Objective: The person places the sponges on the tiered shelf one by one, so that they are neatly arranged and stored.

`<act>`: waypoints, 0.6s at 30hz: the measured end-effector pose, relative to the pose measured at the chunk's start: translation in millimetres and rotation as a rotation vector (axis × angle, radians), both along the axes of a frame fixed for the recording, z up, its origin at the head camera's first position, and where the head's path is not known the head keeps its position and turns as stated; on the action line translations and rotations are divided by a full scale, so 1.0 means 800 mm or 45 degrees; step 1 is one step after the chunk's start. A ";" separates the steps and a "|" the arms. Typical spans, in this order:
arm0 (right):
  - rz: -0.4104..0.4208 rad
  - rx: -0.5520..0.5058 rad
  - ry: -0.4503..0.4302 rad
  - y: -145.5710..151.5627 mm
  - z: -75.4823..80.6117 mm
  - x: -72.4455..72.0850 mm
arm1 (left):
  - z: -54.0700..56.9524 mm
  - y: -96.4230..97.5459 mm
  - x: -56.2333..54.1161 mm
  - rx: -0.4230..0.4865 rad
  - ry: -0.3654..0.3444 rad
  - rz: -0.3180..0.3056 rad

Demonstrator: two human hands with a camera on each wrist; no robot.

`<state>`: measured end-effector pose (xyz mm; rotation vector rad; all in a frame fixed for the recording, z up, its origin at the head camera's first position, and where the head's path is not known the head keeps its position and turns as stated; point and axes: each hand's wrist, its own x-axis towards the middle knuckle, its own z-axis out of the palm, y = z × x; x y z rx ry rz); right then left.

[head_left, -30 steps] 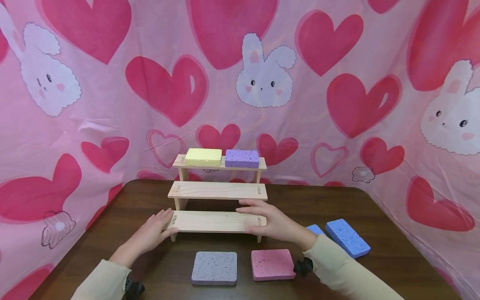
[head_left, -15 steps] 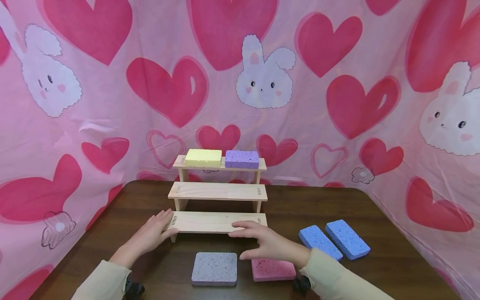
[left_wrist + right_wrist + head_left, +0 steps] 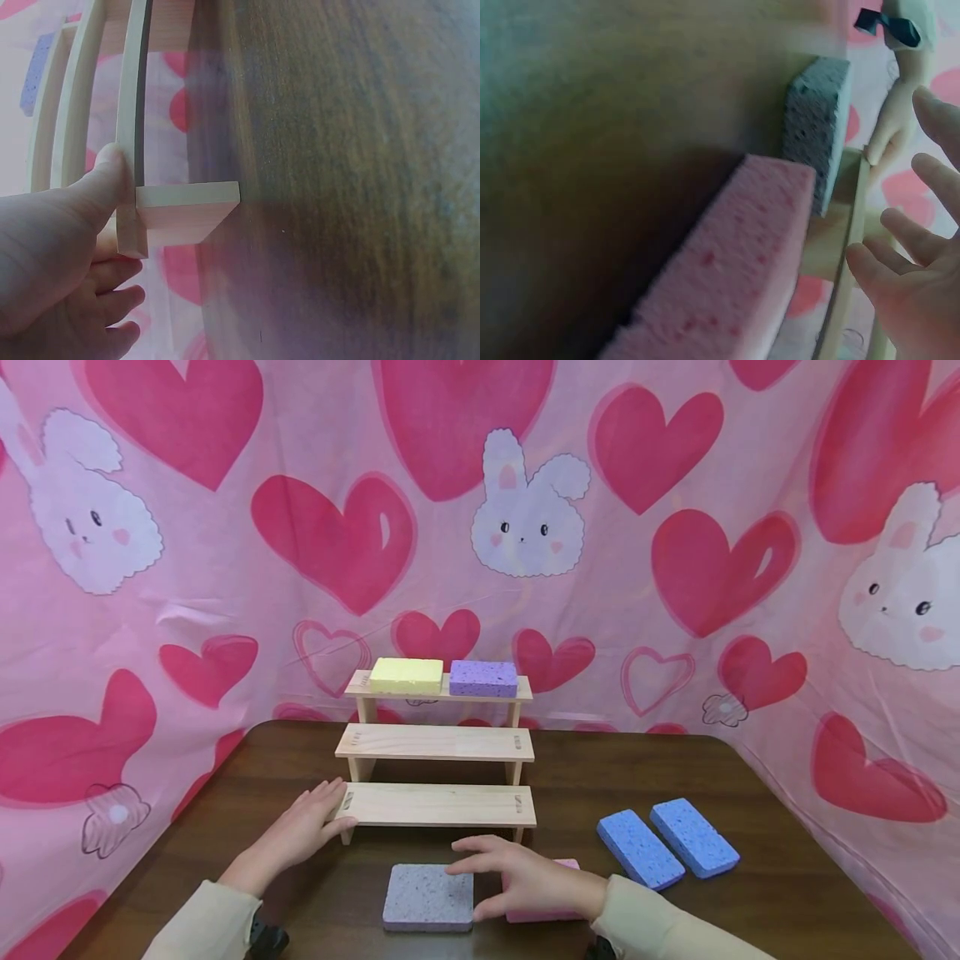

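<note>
My left hand (image 3: pixel 296 828) holds the left end of the lowest step of a three-tier wooden stand (image 3: pixel 438 803). In the left wrist view its thumb (image 3: pixel 109 161) presses the step's front edge, with the other fingers around the end. My right hand (image 3: pixel 525 881), fingers spread and holding nothing, hovers over the table between a grey sponge (image 3: pixel 420 902) and a pink sponge (image 3: pixel 735 255). Its fingertips overlap the grey sponge's right edge in the head view, and the hand hides much of the pink one.
On the top step sit a yellow sponge (image 3: pixel 407 676) and a purple sponge (image 3: pixel 483 678). Two blue sponges, a nearer one (image 3: pixel 640 848) and a farther one (image 3: pixel 694 837), lie on the brown table (image 3: pixel 630 768) at right. A pink heart-and-rabbit cloth (image 3: pixel 450 568) hangs behind.
My right hand has come away from the lowest step's right side, moving toward me and slightly left to above the grey and pink sponges. The left hand has stayed on the stand.
</note>
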<state>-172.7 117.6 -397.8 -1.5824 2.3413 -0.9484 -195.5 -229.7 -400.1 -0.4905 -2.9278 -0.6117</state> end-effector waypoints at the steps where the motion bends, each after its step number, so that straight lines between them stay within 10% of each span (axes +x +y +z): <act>1: 0.005 0.009 -0.004 -0.001 -0.002 0.001 | 0.000 0.000 0.000 0.000 -0.001 0.001; 18: 0.037 0.161 0.077 -0.013 -0.026 0.003 | 0.000 0.001 0.001 -0.001 -0.007 0.006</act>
